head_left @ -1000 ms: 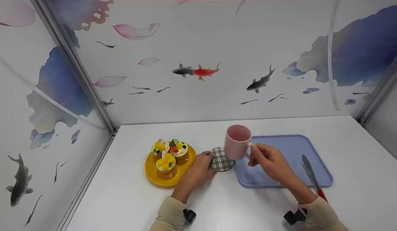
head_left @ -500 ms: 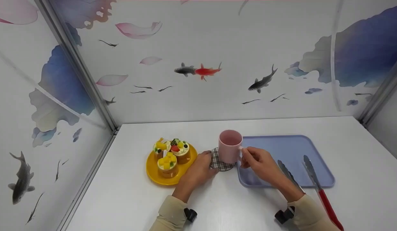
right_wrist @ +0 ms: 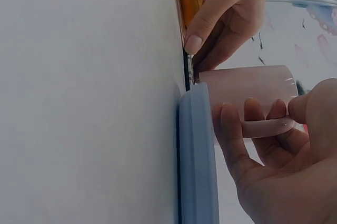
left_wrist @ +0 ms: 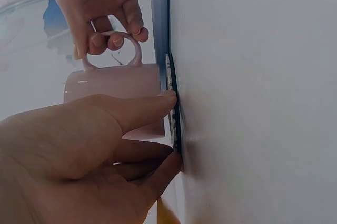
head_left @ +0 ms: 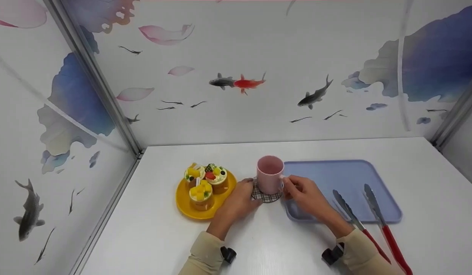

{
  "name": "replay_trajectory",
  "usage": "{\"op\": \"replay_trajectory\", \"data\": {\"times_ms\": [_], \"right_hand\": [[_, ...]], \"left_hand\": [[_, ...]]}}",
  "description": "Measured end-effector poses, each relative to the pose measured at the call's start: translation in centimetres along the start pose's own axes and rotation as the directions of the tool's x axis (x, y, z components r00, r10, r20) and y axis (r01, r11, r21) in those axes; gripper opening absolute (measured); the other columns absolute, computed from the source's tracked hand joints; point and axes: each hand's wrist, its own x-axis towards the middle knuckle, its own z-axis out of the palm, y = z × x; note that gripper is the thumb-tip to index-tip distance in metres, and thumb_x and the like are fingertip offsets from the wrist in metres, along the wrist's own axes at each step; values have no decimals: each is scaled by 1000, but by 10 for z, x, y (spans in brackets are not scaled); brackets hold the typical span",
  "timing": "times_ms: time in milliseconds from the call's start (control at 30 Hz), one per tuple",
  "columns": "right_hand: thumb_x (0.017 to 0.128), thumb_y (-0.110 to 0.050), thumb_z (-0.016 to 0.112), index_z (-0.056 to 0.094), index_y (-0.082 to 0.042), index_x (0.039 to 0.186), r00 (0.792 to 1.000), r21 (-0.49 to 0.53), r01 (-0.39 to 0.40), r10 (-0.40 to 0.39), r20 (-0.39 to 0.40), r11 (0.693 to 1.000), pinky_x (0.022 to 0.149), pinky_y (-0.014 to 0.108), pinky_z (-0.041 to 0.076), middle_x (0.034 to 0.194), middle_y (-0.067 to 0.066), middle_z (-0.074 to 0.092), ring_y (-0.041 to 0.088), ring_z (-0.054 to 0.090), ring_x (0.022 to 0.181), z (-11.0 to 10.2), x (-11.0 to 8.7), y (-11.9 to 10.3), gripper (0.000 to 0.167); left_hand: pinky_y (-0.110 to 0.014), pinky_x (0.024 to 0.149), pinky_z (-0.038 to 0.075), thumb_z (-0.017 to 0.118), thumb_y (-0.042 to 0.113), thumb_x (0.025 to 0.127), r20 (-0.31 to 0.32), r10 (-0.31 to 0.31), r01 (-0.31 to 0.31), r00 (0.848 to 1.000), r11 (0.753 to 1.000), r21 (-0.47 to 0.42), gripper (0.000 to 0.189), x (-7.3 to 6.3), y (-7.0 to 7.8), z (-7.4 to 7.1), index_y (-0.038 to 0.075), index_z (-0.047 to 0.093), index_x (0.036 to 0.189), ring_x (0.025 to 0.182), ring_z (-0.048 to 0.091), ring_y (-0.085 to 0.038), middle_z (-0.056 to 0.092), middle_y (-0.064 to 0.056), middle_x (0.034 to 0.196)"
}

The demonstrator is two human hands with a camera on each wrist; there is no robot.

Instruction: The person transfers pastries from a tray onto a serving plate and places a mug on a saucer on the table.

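Observation:
My right hand (head_left: pixel 307 195) grips the handle of a pink mug (head_left: pixel 270 177), fingers through the loop. The mug is upright over a round plaid coaster (head_left: pixel 267 198); a thin gap seems to show between base and coaster in the left wrist view. My left hand (head_left: pixel 239 200) holds the coaster by its rim, thumb at the near side and fingers at the far side. In the left wrist view the thumb hides part of the mug (left_wrist: pixel 116 82). The coaster (left_wrist: pixel 171 108) lies flat on the white table, close to the blue tray's left edge.
A yellow plate (head_left: pixel 182 208) with several fruit-topped dessert cups (head_left: pixel 201 193) stands left of my left hand. The blue tray (head_left: pixel 319 170) lies to the right. Tongs with red handles (head_left: pixel 392 240) rest across its front edge, partly behind my right sleeve. A printed wall closes the back.
My right hand has carried the mug left and down, from above the tray's edge to over the coaster. Both arms of the tongs now show. My left hand has stayed at the coaster.

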Motion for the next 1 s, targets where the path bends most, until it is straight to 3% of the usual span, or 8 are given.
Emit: {"op": "replay_trajectory", "data": {"times_ms": [367, 600, 767, 1000], "right_hand": [[115, -30, 53, 70, -1, 105, 998, 17, 20, -22, 65, 1000, 89, 26, 64, 97, 14, 71, 26, 73, 96, 8, 2, 1, 36], [116, -29, 50, 68, 4, 106, 993, 88, 48, -58, 107, 995, 90, 31, 65, 101, 19, 69, 30, 72, 101, 14, 1, 0, 39], [117, -33, 48, 68, 1, 107, 990, 83, 45, -56, 129, 996, 93, 34, 65, 104, 16, 69, 28, 72, 105, 18, 0, 0, 40], [116, -33, 51, 67, 1, 114, 990, 80, 26, -37, 134, 996, 90, 36, 67, 115, 22, 68, 33, 75, 103, 15, -3, -2, 37]], "left_hand": [[-48, 126, 48, 81, 22, 99, 4, -14, 14, 1000, 1000, -3, 64, -2, -4, -3, 7, 56, 156, 144, 60, -29, 61, -13, 157], [-47, 125, 49, 80, 20, 100, 1, -23, 23, 1000, 1000, 6, 64, -7, -5, -3, 8, 54, 157, 143, 61, -28, 61, -12, 157], [-47, 124, 49, 80, 19, 100, 8, -34, 34, 999, 999, -7, 64, -6, -6, -3, 8, 55, 157, 142, 61, -28, 61, -12, 156], [-48, 126, 48, 77, 19, 101, 12, -38, 39, 999, 999, -31, 63, -4, -7, -1, 7, 53, 158, 145, 59, -29, 59, -13, 159]]}}
